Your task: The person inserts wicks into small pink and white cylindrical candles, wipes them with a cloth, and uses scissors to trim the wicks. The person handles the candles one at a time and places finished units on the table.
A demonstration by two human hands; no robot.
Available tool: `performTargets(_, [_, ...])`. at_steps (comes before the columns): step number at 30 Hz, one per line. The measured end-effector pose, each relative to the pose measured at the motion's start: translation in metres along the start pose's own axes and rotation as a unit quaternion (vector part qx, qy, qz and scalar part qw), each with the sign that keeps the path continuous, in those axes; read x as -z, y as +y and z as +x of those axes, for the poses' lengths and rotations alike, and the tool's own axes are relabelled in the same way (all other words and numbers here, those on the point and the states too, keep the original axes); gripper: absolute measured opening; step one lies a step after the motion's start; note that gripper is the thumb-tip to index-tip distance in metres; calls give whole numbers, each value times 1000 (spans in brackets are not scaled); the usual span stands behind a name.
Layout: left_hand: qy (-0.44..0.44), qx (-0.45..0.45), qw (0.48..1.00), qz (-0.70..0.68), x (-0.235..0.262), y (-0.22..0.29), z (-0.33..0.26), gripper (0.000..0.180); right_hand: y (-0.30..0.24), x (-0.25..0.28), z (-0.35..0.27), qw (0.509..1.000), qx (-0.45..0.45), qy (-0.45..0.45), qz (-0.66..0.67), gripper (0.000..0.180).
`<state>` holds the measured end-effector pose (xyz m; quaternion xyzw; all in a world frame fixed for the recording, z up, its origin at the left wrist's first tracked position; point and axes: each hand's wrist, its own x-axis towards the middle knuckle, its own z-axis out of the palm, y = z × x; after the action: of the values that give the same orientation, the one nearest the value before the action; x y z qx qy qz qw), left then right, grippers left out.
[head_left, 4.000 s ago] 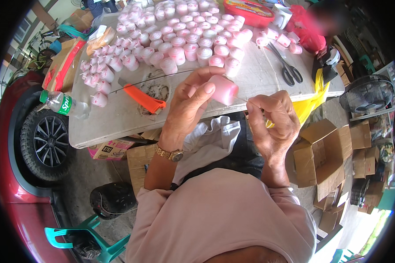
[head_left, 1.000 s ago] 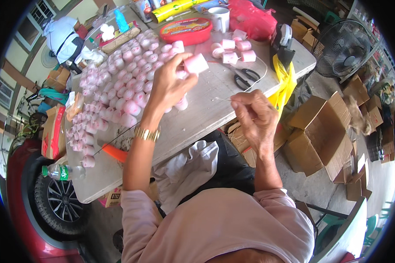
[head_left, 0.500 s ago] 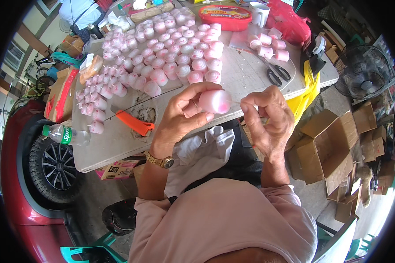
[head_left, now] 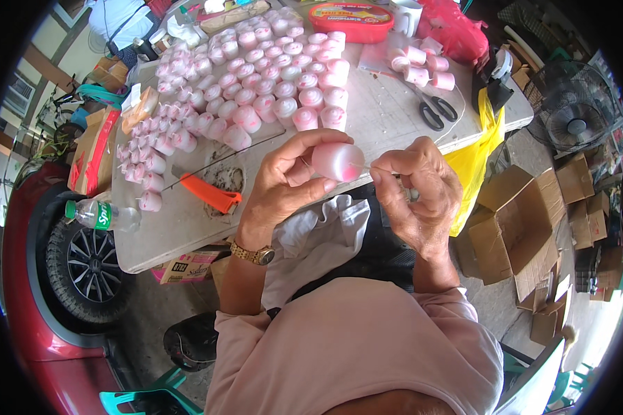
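Grey tabletop (head_left: pixel 387 117), upper frame, crowded with pink cups (head_left: pixel 256 76).
Left hand (head_left: pixel 284 183) clamps one pink cup (head_left: pixel 338 161); right hand (head_left: pixel 419 194) pinched together at its rim — loose grip risks dropping it.

We are seeing a flat oval tub (head_left: pixel 341 20) with a red rim and an orange-yellow label lying at the far edge of the surface (head_left: pixel 187 238). A clear plastic bottle (head_left: pixel 100 214) with a green label is lying on its side at the surface's left edge, just above the car wheel. An orange and red carton (head_left: pixel 91 151) is standing to the left of the surface. Under its near edge a small pink and white box (head_left: pixel 187 266) is sitting. On the floor to our right, open brown cardboard boxes (head_left: pixel 516 228) are lying, with more brown cartons (head_left: pixel 578 194) piling up beyond them.
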<state>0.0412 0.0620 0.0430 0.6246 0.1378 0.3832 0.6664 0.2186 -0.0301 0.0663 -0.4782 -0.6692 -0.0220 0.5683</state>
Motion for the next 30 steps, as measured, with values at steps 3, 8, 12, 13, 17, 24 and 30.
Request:
performTargets(3, [10,13,1000,26,0,2,-2,58,0,0,-1,1000,10,0,-20,24])
performTargets(8, [12,12,1000,21,1,2,-3,58,-3,1,-1,999,7,-11,-31,23])
performTargets(12, [13,8,999,49,2,1,-3,56,-4,1,-1,998,19,-21,-61,23])
performTargets(13, [16,10,998,64,3,1,-4,56,-4,1,0,998,18,-22,-60,22])
performTargets(17, [-1,4,997,75,8,2,-5,50,-2,1,1,999,-1,-32,-44,21])
performTargets(24, [-5,16,998,62,11,2,-8,50,3,-7,1,996,-39,-77,21,19])
performTargets(30, [-10,16,999,35,9,2,-15,49,4,-8,0,994,-46,-77,69,11])
